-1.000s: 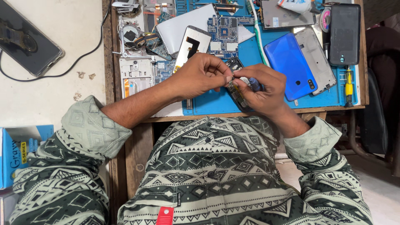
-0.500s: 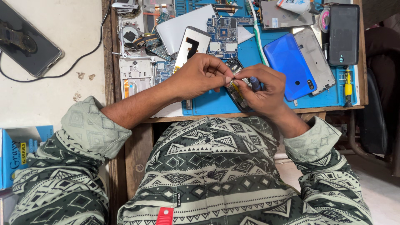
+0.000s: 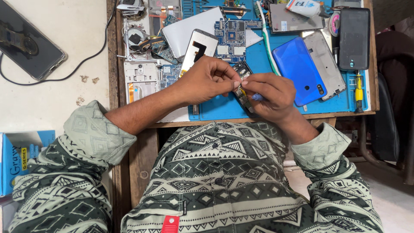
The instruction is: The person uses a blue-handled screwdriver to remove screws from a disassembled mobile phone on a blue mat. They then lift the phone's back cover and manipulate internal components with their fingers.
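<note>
My left hand (image 3: 209,80) and my right hand (image 3: 271,95) meet over the near edge of a blue work mat (image 3: 224,110). Together they grip a small dark phone part (image 3: 242,92) with a yellow bit on it; the fingertips pinch it from both sides. A blue-tipped tool (image 3: 257,97) pokes out between my right fingers. A white-framed phone screen (image 3: 199,48) and a green circuit board (image 3: 232,38) lie just beyond my left hand.
A blue phone back cover (image 3: 299,69), a grey phone frame (image 3: 325,62) and a black phone (image 3: 353,36) lie to the right, with a yellow screwdriver (image 3: 358,90). Several loose parts clutter the mat's far left. A phone on a cable (image 3: 30,43) rests on the floor at left.
Both hands stay locked on the small part; only the fingertips shift slightly.
</note>
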